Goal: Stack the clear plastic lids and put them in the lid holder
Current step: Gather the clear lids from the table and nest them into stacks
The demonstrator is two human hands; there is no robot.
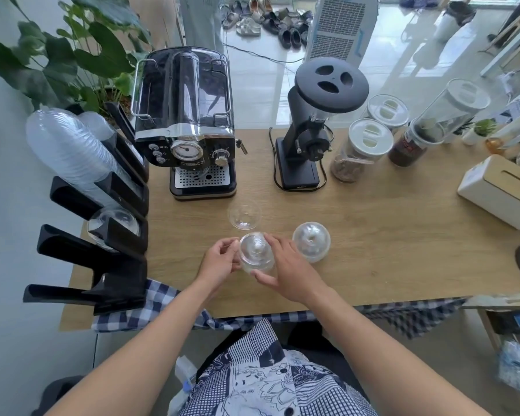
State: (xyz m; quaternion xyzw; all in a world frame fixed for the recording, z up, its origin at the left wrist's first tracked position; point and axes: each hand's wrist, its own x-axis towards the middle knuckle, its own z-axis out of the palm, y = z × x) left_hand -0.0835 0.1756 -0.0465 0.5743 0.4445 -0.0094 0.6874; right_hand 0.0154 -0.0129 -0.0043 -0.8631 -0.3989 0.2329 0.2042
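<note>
Lids of clear domed plastic are the work items, and the one in hand (256, 253) sits between both hands near the front edge of the wooden table (388, 235); whether it is a single lid or a few already nested cannot be told through the clear plastic. The left hand (219, 264) closes its fingertips on the rim at its side, and the right hand (285, 270) wraps the opposite side, index finger over the far edge and thumb under the near edge. A second lid (311, 241) rests dome-up just beyond the right hand's knuckles, apart from it. A third lid (244, 217) lies further forward of the left fingertips, apparently open side up. The lid holder (114, 235), a black stepped rack, stands outboard of the left hand; one slot already carries a domed lid (112, 219), and a tall sleeve of nested lids (72, 154) leans in the slots beyond. Judged from appearance, these lids are very light, thin-walled and flexible, with smooth, slippery surfaces; excess squeeze is likely to buckle the dome. Grip at the stiffer rolled rim from opposite sides, align the domes coaxially, and press lightly, since nested lids may bind or slide apart.
</note>
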